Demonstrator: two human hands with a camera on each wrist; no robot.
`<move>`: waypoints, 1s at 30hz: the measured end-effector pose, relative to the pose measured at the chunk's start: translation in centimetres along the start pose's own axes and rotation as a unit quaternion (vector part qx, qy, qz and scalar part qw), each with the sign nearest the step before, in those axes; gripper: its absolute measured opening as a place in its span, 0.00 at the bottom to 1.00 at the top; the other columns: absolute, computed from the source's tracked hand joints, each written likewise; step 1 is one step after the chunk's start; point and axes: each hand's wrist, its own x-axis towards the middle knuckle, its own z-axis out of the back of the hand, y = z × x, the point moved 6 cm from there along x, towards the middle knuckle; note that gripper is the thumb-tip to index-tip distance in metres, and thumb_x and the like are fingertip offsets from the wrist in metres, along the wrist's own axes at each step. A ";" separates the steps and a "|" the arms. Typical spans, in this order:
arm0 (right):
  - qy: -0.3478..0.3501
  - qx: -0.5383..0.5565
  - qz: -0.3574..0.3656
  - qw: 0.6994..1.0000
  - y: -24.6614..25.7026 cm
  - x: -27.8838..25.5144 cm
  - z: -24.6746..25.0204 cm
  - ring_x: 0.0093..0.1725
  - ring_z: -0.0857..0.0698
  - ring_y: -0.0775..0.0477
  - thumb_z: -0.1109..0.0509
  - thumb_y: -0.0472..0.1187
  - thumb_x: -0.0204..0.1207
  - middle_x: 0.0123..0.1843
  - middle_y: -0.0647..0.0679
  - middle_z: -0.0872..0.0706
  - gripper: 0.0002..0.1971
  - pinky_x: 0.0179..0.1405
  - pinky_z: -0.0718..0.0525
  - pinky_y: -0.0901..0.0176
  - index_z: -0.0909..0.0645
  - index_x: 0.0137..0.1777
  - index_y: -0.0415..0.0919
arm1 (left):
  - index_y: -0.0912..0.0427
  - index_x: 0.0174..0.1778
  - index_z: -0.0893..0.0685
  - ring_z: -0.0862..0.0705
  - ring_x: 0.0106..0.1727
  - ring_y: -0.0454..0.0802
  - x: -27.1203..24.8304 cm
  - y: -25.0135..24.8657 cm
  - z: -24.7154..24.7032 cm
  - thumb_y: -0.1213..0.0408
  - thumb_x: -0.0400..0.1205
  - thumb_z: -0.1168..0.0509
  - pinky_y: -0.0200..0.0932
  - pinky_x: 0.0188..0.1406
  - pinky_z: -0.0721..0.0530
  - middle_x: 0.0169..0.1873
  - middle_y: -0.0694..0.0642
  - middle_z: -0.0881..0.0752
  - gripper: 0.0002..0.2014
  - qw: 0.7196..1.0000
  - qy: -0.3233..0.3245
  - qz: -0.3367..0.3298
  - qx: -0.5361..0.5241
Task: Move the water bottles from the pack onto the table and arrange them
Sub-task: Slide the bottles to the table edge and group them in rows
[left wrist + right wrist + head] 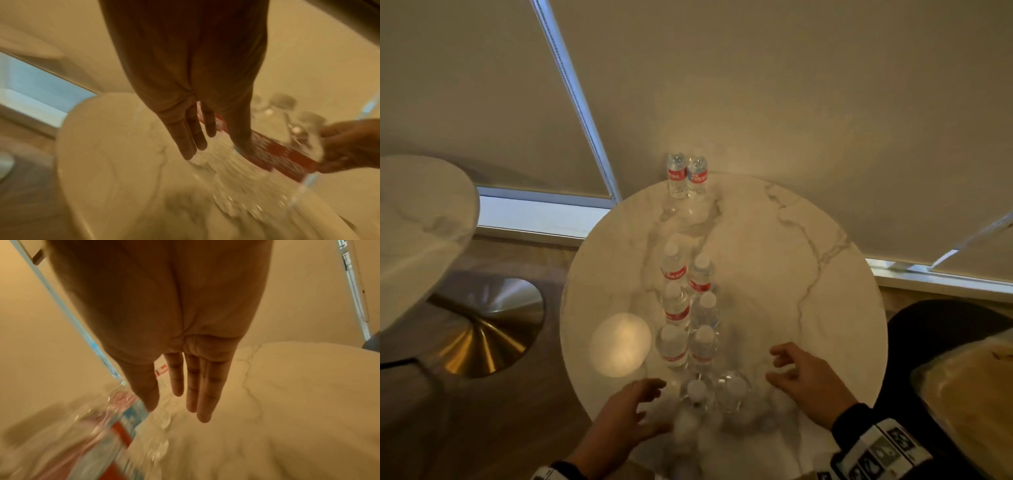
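Marble counter (774, 260) is carrying bottles (688, 308) standing in 2 files, seemingly for tidy pairing. Left hand (626, 414) and right hand (804, 387) are flanking the nearest pair, fingers (780, 353) spread, gripping nothing.

A double row of upright bottles (688, 301) runs down the tabletop's (808, 274) middle — two more (687, 176) stand at the far edge — with bare marble open on either side.

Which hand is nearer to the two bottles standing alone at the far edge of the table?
Right, narrowly. The right hand sits slightly farther up the table toward the far bottles; the left hand hangs back by the near edge.
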 end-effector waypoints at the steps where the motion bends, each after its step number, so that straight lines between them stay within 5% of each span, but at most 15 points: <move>1: -0.023 0.004 0.008 1.000 0.7 0.9 1.8 0.48 0.11 0.51 0.25 0.49 0.75 0.52 0.52 0.13 0.15 0.52 0.13 0.53 0.20 0.61 0.51 | 0.37 0.64 0.22 0.16 0.60 0.34 -0.2 0.3 1.5 0.42 0.69 0.24 0.35 0.62 0.14 0.60 0.40 0.16 0.28 0.999 -0.033 0.011 0.006; 4: -0.069 -0.001 0.041 0.997 4.7 4.0 5.6 0.49 0.12 0.47 0.29 0.49 0.79 0.48 0.51 0.12 0.11 0.48 0.16 0.56 0.18 0.58 0.47 | 0.40 0.59 0.17 0.15 0.52 0.31 -0.2 -0.3 7.0 0.50 0.78 0.29 0.42 0.60 0.12 0.50 0.39 0.13 0.14 0.986 -0.159 0.016 0.040; 8: -0.062 -0.076 0.098 0.990 12.2 9.7 6.0 0.46 0.15 0.49 0.31 0.57 0.78 0.46 0.51 0.13 0.17 0.46 0.21 0.58 0.19 0.60 0.47 | 0.49 0.59 0.14 0.15 0.50 0.34 4.0 -6.0 14.0 0.56 0.83 0.31 0.33 0.49 0.17 0.50 0.45 0.11 0.10 0.958 -0.269 -0.064 0.077; 11: -0.019 -0.202 0.128 0.971 16.7 13.2 3.9 0.45 0.18 0.48 0.34 0.65 0.76 0.49 0.49 0.13 0.26 0.43 0.24 0.56 0.23 0.64 0.47 | 0.48 0.66 0.18 0.13 0.50 0.43 9.6 -10.6 16.7 0.50 0.80 0.29 0.40 0.50 0.15 0.53 0.47 0.15 0.19 0.957 -0.246 -0.114 0.098; 14: 0.018 -0.287 0.121 0.950 18.2 14.8 1.6 0.53 0.18 0.40 0.35 0.63 0.77 0.57 0.42 0.16 0.27 0.46 0.25 0.53 0.26 0.66 0.43 | 0.42 0.72 0.24 0.17 0.48 0.44 14.3 -14.1 16.6 0.45 0.75 0.25 0.34 0.45 0.20 0.55 0.48 0.21 0.29 0.968 -0.154 -0.139 0.140; 17: 0.003 -0.286 0.107 0.952 17.7 15.6 1.3 0.57 0.17 0.36 0.37 0.55 0.81 0.59 0.41 0.17 0.19 0.51 0.22 0.49 0.27 0.64 0.42 | 0.50 0.65 0.18 0.20 0.45 0.48 17.3 -16.2 15.8 0.49 0.76 0.25 0.42 0.49 0.19 0.53 0.50 0.22 0.23 0.953 -0.097 -0.169 0.231; 21: -0.030 -0.267 0.073 0.960 16.0 17.5 4.3 0.55 0.17 0.36 0.38 0.52 0.83 0.57 0.42 0.18 0.16 0.50 0.23 0.50 0.26 0.63 0.42 | 0.63 0.60 0.16 0.30 0.48 0.44 20.6 -19.2 15.7 0.56 0.83 0.31 0.34 0.49 0.31 0.51 0.50 0.24 0.15 0.922 -0.053 -0.236 0.301; 24: -0.065 -0.268 0.052 0.960 15.0 20.8 7.9 0.53 0.17 0.34 0.38 0.49 0.83 0.57 0.41 0.19 0.15 0.45 0.26 0.52 0.26 0.64 0.42 | 0.60 0.62 0.16 0.25 0.48 0.49 24.3 -22.0 16.6 0.56 0.82 0.30 0.47 0.59 0.21 0.55 0.56 0.21 0.15 0.922 -0.046 -0.261 0.284; 28: -0.093 -0.294 0.013 0.951 14.9 27.0 13.0 0.56 0.17 0.31 0.39 0.45 0.84 0.62 0.36 0.21 0.17 0.52 0.20 0.46 0.28 0.69 0.39 | 0.67 0.61 0.12 0.21 0.59 0.58 29.8 -26.7 17.6 0.63 0.84 0.32 0.35 0.56 0.32 0.61 0.60 0.16 0.14 0.905 -0.047 -0.301 0.295; 30: -0.099 -0.292 0.011 0.951 15.4 30.3 14.9 0.57 0.18 0.30 0.39 0.44 0.84 0.63 0.35 0.22 0.16 0.55 0.20 0.44 0.27 0.68 0.37 | 0.69 0.61 0.13 0.21 0.62 0.61 32.6 -28.7 18.4 0.65 0.84 0.32 0.38 0.57 0.31 0.62 0.62 0.16 0.13 0.903 -0.067 -0.314 0.285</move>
